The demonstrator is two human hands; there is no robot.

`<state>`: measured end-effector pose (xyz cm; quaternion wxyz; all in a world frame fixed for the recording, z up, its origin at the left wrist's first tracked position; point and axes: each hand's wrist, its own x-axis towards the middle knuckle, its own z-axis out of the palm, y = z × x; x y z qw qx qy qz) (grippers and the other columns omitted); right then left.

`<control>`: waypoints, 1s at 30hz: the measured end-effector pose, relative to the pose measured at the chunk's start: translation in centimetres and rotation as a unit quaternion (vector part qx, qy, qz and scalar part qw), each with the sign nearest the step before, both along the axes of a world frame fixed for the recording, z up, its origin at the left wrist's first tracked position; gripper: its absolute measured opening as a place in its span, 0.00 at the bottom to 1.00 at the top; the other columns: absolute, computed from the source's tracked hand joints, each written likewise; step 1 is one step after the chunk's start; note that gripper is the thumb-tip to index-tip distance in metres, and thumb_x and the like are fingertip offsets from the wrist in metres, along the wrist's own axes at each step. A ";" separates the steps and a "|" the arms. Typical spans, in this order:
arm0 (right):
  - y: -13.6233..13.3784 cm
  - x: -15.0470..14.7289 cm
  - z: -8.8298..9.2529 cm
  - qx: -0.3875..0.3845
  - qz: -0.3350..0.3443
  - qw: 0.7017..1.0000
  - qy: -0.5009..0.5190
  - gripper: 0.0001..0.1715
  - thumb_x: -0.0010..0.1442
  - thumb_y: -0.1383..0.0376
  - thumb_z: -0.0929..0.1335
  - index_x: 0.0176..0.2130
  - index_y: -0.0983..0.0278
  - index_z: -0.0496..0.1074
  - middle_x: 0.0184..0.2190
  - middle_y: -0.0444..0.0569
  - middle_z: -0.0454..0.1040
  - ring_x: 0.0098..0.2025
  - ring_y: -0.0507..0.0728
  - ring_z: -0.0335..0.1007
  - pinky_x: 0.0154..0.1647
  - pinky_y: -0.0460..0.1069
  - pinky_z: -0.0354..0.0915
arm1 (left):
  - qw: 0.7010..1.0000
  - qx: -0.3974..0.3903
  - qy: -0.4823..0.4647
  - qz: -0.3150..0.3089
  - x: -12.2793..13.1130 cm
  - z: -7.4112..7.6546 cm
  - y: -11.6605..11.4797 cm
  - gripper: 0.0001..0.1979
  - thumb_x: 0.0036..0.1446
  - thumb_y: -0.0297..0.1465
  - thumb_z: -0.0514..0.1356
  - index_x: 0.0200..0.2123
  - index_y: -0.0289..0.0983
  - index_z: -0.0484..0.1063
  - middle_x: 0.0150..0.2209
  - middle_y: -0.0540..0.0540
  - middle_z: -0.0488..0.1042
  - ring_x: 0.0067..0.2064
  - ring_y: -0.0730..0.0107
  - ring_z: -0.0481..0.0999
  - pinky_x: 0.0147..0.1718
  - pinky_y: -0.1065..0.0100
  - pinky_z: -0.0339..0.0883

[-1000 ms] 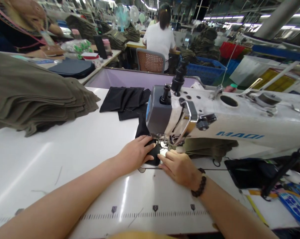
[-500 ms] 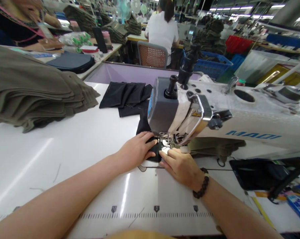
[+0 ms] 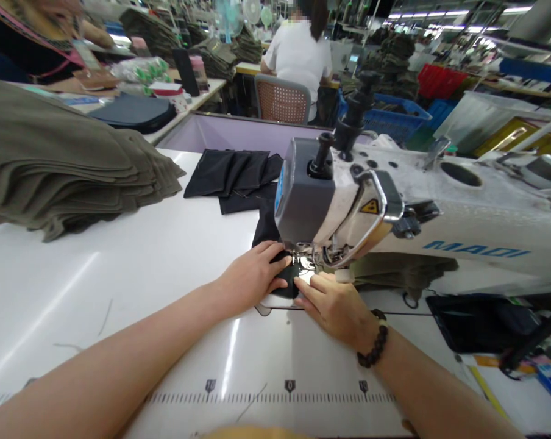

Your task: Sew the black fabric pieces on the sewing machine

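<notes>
Under the needle area of a white and grey sewing machine lies a piece of black fabric. My left hand rests on it from the left, palm down, its fingers stretched out and the thumb apart. From the right, my right hand, with a dark bead bracelet at the wrist, touches the fabric's right edge with the index fingertip; its other fingers are slightly bent. Behind the machine head, the black cloth runs back to overlapping black fabric pieces. The needle itself is too small to make out.
A thick stack of olive fabric stands on the table at left. More olive cloth lies beneath the machine arm. A black tray-like object is at right. A person in white sits ahead; another person's arm shows upper left.
The view has shifted slightly, so the machine appears a little farther right. Both hands and the black fabric stay in nearly the same place.
</notes>
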<state>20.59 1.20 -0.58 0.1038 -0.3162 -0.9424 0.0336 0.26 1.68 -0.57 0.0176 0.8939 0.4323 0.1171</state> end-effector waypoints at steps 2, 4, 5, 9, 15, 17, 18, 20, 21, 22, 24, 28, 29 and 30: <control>0.1 0.0 0.1 0.003 0.001 1.000 -0.001 0.15 0.58 0.63 0.64 0.44 0.68 0.69 0.29 0.49 0.71 0.32 0.56 0.66 0.32 0.48 0.59 | 1.000 0.003 -0.004 -0.001 0.0 -0.1 0.1 0.17 0.58 0.35 0.52 0.46 0.31 0.67 0.46 0.37 0.65 0.50 0.56 0.62 0.46 0.59 0.64; 0.2 0.1 0.2 -0.001 0.011 1.000 0.003 0.14 0.59 0.64 0.63 0.43 0.68 0.70 0.28 0.48 0.70 0.31 0.55 0.65 0.31 0.47 0.58 | 1.000 -0.004 -0.008 -0.006 -0.1 -0.1 0.0 0.17 0.58 0.35 0.52 0.46 0.30 0.67 0.46 0.36 0.65 0.50 0.55 0.62 0.47 0.58 0.63; 0.3 0.2 0.2 -0.008 0.021 1.000 0.007 0.13 0.60 0.66 0.62 0.43 0.67 0.70 0.27 0.48 0.70 0.30 0.54 0.64 0.31 0.47 0.58 | 1.000 -0.011 -0.011 -0.013 -0.1 0.0 -0.1 0.17 0.58 0.35 0.52 0.46 0.30 0.67 0.46 0.36 0.65 0.50 0.56 0.63 0.47 0.58 0.63; 0.6 0.8 0.1 -0.048 0.067 0.996 0.033 0.15 0.60 0.70 0.59 0.43 0.68 0.70 0.26 0.47 0.67 0.29 0.52 0.61 0.31 0.46 0.57 | 0.997 -0.057 -0.027 -0.054 -0.2 0.7 -0.8 0.13 0.58 0.32 0.52 0.42 0.31 0.71 0.44 0.39 0.68 0.45 0.60 0.66 0.44 0.61 0.65; 0.8 1.0 0.2 -0.058 0.080 0.995 0.022 0.17 0.57 0.71 0.59 0.45 0.67 0.69 0.25 0.46 0.66 0.27 0.53 0.58 0.29 0.47 0.54 | 0.989 -0.104 -0.064 -0.080 -0.6 1.1 -1.3 0.12 0.56 0.34 0.56 0.40 0.33 0.72 0.42 0.42 0.70 0.41 0.64 0.69 0.39 0.65 0.66; 0.7 1.0 0.3 -0.060 0.083 0.995 0.011 0.18 0.56 0.71 0.60 0.45 0.67 0.69 0.25 0.46 0.66 0.27 0.53 0.58 0.29 0.48 0.53 | 0.989 -0.108 -0.069 -0.080 -0.6 1.1 -1.2 0.11 0.56 0.33 0.56 0.40 0.34 0.72 0.41 0.42 0.70 0.41 0.64 0.69 0.38 0.66 0.66; 0.6 0.9 0.4 -0.062 0.085 0.994 0.005 0.18 0.56 0.71 0.60 0.46 0.67 0.69 0.25 0.46 0.66 0.27 0.53 0.58 0.29 0.48 0.53 | 0.989 -0.105 -0.070 -0.081 -0.6 1.1 -1.1 0.11 0.56 0.33 0.56 0.39 0.35 0.73 0.41 0.43 0.70 0.40 0.64 0.69 0.38 0.66 0.66; 0.5 0.9 0.5 -0.063 0.086 0.994 -0.010 0.18 0.55 0.71 0.60 0.46 0.67 0.68 0.25 0.46 0.66 0.27 0.53 0.58 0.29 0.48 0.52 | 0.989 -0.098 -0.068 -0.087 -0.6 1.0 -1.1 0.10 0.56 0.33 0.55 0.39 0.36 0.73 0.41 0.43 0.70 0.40 0.64 0.69 0.37 0.66 0.66; 0.4 0.9 0.5 -0.063 0.086 0.994 -0.017 0.19 0.55 0.71 0.60 0.46 0.68 0.68 0.25 0.46 0.66 0.27 0.53 0.58 0.28 0.48 0.52 | 0.989 -0.094 -0.067 -0.089 -0.6 1.0 -1.0 0.10 0.56 0.32 0.55 0.38 0.36 0.73 0.41 0.43 0.70 0.40 0.64 0.69 0.37 0.66 0.65; 0.3 0.9 0.6 -0.061 0.087 0.994 -0.024 0.19 0.56 0.70 0.60 0.46 0.68 0.68 0.25 0.46 0.67 0.26 0.53 0.58 0.28 0.48 0.52 | 0.989 -0.092 -0.066 -0.091 -0.6 1.0 -1.0 0.10 0.56 0.32 0.55 0.38 0.37 0.74 0.41 0.43 0.70 0.40 0.64 0.69 0.37 0.66 0.65; 0.2 0.8 0.6 -0.056 0.090 0.994 -0.032 0.18 0.56 0.70 0.60 0.46 0.68 0.68 0.25 0.46 0.67 0.26 0.53 0.58 0.28 0.49 0.52 | 0.989 -0.092 -0.067 -0.095 -0.6 0.9 -1.0 0.10 0.57 0.32 0.55 0.38 0.36 0.74 0.41 0.43 0.70 0.41 0.63 0.69 0.38 0.65 0.65; 0.0 0.7 0.7 -0.042 0.098 0.994 -0.034 0.18 0.56 0.70 0.61 0.46 0.69 0.69 0.25 0.46 0.67 0.26 0.53 0.58 0.27 0.49 0.51 | 0.986 -0.092 -0.077 -0.113 -0.5 0.7 -1.0 0.09 0.57 0.31 0.54 0.35 0.35 0.74 0.42 0.43 0.70 0.42 0.64 0.68 0.41 0.65 0.65; -0.1 0.6 0.7 -0.038 0.099 0.994 -0.033 0.18 0.55 0.70 0.61 0.46 0.69 0.69 0.25 0.46 0.67 0.26 0.53 0.58 0.27 0.49 0.51 | 0.986 -0.092 -0.079 -0.118 -0.4 0.7 -1.0 0.09 0.58 0.31 0.54 0.35 0.35 0.74 0.42 0.43 0.70 0.43 0.64 0.68 0.42 0.65 0.64; -0.1 0.6 0.7 -0.036 0.100 0.994 -0.032 0.18 0.55 0.71 0.60 0.45 0.69 0.69 0.24 0.46 0.67 0.26 0.53 0.58 0.27 0.50 0.51 | 0.985 -0.095 -0.079 -0.121 -0.4 0.8 -1.1 0.10 0.58 0.31 0.53 0.35 0.35 0.73 0.42 0.43 0.71 0.43 0.65 0.68 0.42 0.65 0.64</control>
